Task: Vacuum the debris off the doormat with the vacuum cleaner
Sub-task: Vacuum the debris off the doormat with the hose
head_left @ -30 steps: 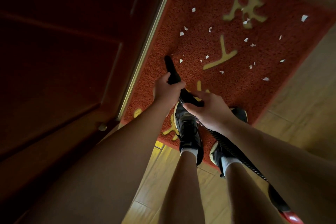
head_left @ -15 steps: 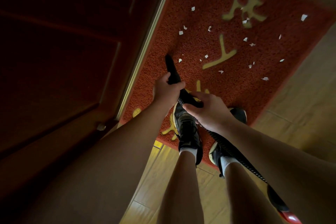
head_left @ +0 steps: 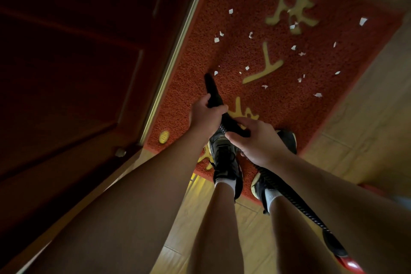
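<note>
A red doormat [head_left: 347, 35] with yellow characters lies on the floor ahead. Several white paper scraps [head_left: 246, 68] are strewn over it. My left hand [head_left: 205, 114] grips the black vacuum nozzle [head_left: 211, 89], whose tip points down at the mat near a small scrap. My right hand [head_left: 255, 139] holds the rear of the nozzle where the ribbed black hose [head_left: 295, 200] joins. The hose runs back to the lower right, to the red vacuum body [head_left: 351, 266] at the frame's edge.
A dark wooden door [head_left: 77, 62] with a metal edge strip [head_left: 178, 49] stands close on the left of the mat. My two feet in black shoes [head_left: 224, 160] stand on the mat's near edge. Light wood flooring [head_left: 367, 129] lies to the right and behind.
The nozzle tip has shifted very slightly; both hands keep the same hold on it. The scraps lie where they were.
</note>
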The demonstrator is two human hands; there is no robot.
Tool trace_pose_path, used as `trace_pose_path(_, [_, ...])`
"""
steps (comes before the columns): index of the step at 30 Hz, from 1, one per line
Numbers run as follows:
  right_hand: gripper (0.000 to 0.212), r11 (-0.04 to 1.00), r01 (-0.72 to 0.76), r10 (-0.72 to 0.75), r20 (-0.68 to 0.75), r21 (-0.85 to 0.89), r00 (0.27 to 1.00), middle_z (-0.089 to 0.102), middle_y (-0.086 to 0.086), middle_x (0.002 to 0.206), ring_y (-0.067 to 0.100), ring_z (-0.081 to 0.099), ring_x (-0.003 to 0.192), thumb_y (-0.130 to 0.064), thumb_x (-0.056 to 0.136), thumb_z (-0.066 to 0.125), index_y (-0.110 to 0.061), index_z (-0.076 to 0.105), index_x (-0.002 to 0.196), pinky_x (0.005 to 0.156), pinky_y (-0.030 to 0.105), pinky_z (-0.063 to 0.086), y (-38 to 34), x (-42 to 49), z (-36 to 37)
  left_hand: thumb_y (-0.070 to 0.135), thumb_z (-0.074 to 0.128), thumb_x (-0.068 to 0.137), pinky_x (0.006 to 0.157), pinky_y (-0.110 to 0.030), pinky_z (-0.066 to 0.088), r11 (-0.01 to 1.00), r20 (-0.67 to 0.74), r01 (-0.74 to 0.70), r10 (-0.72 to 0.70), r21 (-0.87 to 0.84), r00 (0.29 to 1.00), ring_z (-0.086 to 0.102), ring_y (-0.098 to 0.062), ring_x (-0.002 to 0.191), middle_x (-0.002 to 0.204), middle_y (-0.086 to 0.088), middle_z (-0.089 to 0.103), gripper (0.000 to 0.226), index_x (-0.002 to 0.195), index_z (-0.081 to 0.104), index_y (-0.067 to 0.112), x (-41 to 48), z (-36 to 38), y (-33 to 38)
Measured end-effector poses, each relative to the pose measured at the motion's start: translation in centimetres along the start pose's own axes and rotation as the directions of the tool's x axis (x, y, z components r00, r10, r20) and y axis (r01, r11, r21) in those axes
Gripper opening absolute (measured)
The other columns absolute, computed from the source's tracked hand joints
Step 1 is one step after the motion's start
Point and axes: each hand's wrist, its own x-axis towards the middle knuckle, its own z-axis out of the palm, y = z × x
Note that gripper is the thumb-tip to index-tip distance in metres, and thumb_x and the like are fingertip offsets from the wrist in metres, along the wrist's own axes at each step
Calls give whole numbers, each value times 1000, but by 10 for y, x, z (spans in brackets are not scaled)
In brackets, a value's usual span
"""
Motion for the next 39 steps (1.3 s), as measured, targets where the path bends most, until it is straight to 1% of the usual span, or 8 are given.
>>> trace_pose_path(5, [36, 1000, 15, -15, -24, -19, 1000, 57, -11, 56, 0, 57, 48, -34, 98, 62, -27, 62, 133, 44, 14, 38, 0, -8, -7, 43, 72, 68, 84, -34, 54, 999, 28, -20, 19, 26, 999, 67, -21, 108, 126, -3, 68, 79, 142, 59, 23, -2, 6, 4])
trace_pose_path(11, [19, 999, 9, -12, -50, -52, 999, 59, -4, 56, 10, 57, 50, -36, 96, 62, -29, 67, 113, 47, 22, 40, 5, -9, -12, 43, 73, 66, 94, -37, 52, 999, 42, -5, 4, 43, 999, 64, -24, 116, 133, -6, 66, 82, 144, 58, 23, 0, 15, 6])
trace_pose_path(17, [21, 998, 19, -23, -64, -58, 998, 57, -4, 56, 10, 53, 47, -36, 96, 62, -27, 68, 115, 43, 18, 34, 9, -7, -10, 29, 77, 86, 93, -36, 48, 999, 47, 7, -9, 37, 999, 61, -28, 121, 141, -9, 60, 71, 151, 49, 20, 6, 17, 2])
trace_pose_path(20, [21, 999, 22, -25, -60, -47, 998, 57, -5, 56, 7, 51, 45, -36, 96, 62, -28, 67, 116, 42, 16, 33, 9, -8, -11, 29, 77, 86, 97, -39, 50, 999, 45, -1, -1, 45, 999, 62, -27, 119, 139, -9, 61, 71, 151, 49, 20, 4, 17, 2])
trace_pose_path(25, [21, 998, 21, -25, -68, -63, 997, 59, -2, 60, 17, 57, 53, -37, 96, 62, -24, 67, 112, 47, 26, 39, 6, -10, -17, 43, 72, 66, 85, -34, 53, 999, 41, -19, 17, 49, 999, 67, -23, 108, 127, -6, 68, 80, 142, 59, 21, -3, 18, 14])
trace_pose_path(29, [21, 999, 9, -13, -71, -52, 997, 59, -3, 59, 13, 54, 48, -38, 96, 62, -25, 68, 111, 46, 27, 40, 4, -6, -22, 33, 77, 80, 79, -30, 50, 999, 44, -16, 14, 41, 999, 66, -22, 109, 129, -5, 66, 70, 146, 56, 21, -2, 19, 22])
trace_pose_path(34, [22, 1000, 12, -13, -67, -27, 998, 61, -1, 59, 16, 56, 47, -38, 96, 61, -27, 67, 114, 48, 37, 46, 2, 1, -25, 45, 73, 64, 93, -42, 57, 998, 26, -13, 11, 59, 1000, 68, -22, 106, 127, -5, 69, 79, 138, 62, 21, 4, 20, 29])
trace_pose_path(39, [22, 1000, 9, -10, -62, -21, 998, 60, -1, 60, 19, 57, 50, -38, 97, 61, -26, 66, 115, 50, 39, 46, 0, 3, -27, 45, 72, 65, 96, -44, 56, 996, 30, -9, 6, 84, 1000, 67, -23, 109, 129, -5, 68, 78, 138, 62, 20, 5, 21, 32])
